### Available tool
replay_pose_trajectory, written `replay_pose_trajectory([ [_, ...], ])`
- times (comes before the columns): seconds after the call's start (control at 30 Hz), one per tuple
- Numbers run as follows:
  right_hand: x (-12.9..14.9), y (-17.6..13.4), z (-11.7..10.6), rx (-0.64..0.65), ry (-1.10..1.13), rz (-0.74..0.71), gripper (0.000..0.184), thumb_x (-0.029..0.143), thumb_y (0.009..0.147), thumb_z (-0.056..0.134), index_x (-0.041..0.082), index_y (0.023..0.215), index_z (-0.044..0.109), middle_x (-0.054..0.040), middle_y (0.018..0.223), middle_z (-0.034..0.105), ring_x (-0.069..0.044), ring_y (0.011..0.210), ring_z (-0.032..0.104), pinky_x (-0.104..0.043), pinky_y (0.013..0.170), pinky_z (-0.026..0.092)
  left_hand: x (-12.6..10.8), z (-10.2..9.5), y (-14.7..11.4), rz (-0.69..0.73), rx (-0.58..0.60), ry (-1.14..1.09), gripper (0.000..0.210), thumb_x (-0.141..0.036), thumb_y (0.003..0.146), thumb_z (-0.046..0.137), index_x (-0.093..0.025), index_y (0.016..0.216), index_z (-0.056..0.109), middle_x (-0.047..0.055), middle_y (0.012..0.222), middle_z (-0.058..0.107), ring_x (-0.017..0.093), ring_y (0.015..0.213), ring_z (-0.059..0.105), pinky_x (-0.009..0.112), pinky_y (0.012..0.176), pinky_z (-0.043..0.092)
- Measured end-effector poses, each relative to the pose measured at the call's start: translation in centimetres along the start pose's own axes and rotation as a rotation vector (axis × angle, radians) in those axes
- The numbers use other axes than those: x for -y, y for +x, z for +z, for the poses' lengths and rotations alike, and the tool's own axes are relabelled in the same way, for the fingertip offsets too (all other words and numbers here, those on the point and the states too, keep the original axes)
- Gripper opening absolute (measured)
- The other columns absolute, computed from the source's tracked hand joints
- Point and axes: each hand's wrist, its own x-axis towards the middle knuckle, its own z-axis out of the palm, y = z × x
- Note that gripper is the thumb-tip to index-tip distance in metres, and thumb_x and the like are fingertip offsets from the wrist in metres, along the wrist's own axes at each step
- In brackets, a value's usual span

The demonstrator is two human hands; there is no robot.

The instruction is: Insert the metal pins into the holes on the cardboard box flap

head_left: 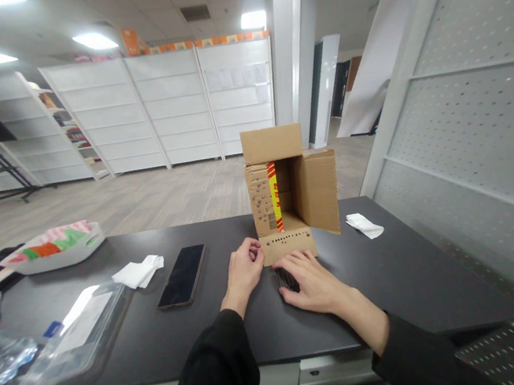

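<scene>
A brown cardboard box (291,194) stands on the desk with its opening towards me and its flaps spread. Round dark heads dot its left flap (261,201). A row of dark dots crosses the lower flap (287,245). At that flap's left edge, my left hand (245,268) has its fingers curled into a pinch; whatever they hold is too small to make out. My right hand (311,281) arches over a bunch of thin metal nails (287,279) just in front of the lower flap, thumb on the near side and fingers on the far side, partly hiding them.
Left of my hands lie a phone (181,277), a folded tissue (139,272), a clear plastic case (83,329) and a water bottle (1,352). A white basket (57,260) stands farther back. Another tissue (364,226) lies right of the box. A perforated panel (482,144) borders the desk's right side.
</scene>
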Motion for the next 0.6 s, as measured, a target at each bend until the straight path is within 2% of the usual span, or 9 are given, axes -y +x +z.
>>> replay_pose_trajectory([
  [0.6,-0.15,0.11,0.58,-0.010,0.000,-0.022,0.026,0.020,0.083,0.061,0.018,0.109,0.061,-0.0073,0.107,0.068,-0.024,0.105,0.056,-0.039,0.095,0.035,0.01,0.07,0.07,-0.011,0.000,-0.002,0.011,-0.023,0.082,0.054,-0.020,0.090,0.060,-0.001,0.078,0.067,0.011,0.065,0.059,0.024,0.067,0.046],
])
